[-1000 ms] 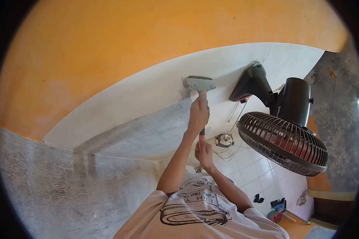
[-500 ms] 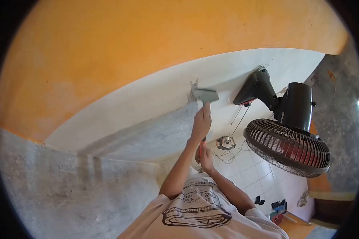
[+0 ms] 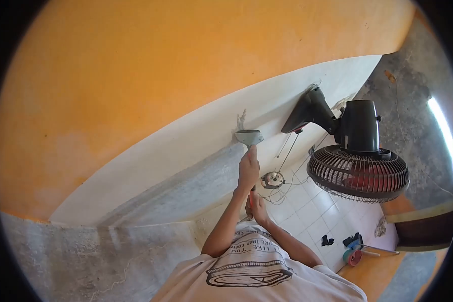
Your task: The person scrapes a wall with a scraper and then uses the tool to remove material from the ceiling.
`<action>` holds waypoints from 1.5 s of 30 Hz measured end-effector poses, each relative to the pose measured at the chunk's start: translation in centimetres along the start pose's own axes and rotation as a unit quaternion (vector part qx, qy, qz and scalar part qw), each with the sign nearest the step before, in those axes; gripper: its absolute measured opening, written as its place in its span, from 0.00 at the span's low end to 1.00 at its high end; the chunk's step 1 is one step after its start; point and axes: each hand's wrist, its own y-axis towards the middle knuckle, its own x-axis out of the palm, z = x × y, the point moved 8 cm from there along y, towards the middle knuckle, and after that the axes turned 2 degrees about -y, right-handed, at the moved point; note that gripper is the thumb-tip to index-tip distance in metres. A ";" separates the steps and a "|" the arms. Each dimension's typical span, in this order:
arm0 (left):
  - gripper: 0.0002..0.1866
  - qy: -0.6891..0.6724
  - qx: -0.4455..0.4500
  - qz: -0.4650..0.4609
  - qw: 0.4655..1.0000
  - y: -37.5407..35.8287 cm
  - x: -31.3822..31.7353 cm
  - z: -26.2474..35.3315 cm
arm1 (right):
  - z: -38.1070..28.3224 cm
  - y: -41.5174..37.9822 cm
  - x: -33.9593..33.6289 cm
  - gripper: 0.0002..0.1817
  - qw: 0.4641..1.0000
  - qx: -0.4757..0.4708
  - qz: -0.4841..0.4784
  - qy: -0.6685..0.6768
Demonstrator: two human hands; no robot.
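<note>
My left hand (image 3: 249, 168) is closed round the handle just below the wide, grey-green head of a long-handled scraper (image 3: 249, 137). Lower down, my right hand (image 3: 257, 209) grips the red and dark part of the same handle. The head has a dark upper edge and lies against or close to the white band of the wall (image 3: 186, 151); contact cannot be made out. Right above it is a rough grey mark (image 3: 241, 120) on the white paint. A grey strip (image 3: 186, 183) runs along the wall to the left of my hands.
A black wall fan (image 3: 357, 173) juts out at the right, near my hands. Pull cords hang by a round metallic device (image 3: 273, 179) with loose wires. Orange wall (image 3: 161, 65) lies beyond the white band. On the tiled floor (image 3: 307, 216) are black sandals (image 3: 327, 240) and a broom (image 3: 355, 241).
The scraper head has moved down, away from the rough grey mark, and slightly left in view. Both hands keep their grip. The whole view has shifted and turned a little.
</note>
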 end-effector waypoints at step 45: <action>0.30 -0.215 -0.132 -0.098 0.963 -0.6 3.6 7.6 | -7.7 -1.7 -3.0 0.33 0.992 -0.040 0.078 -0.091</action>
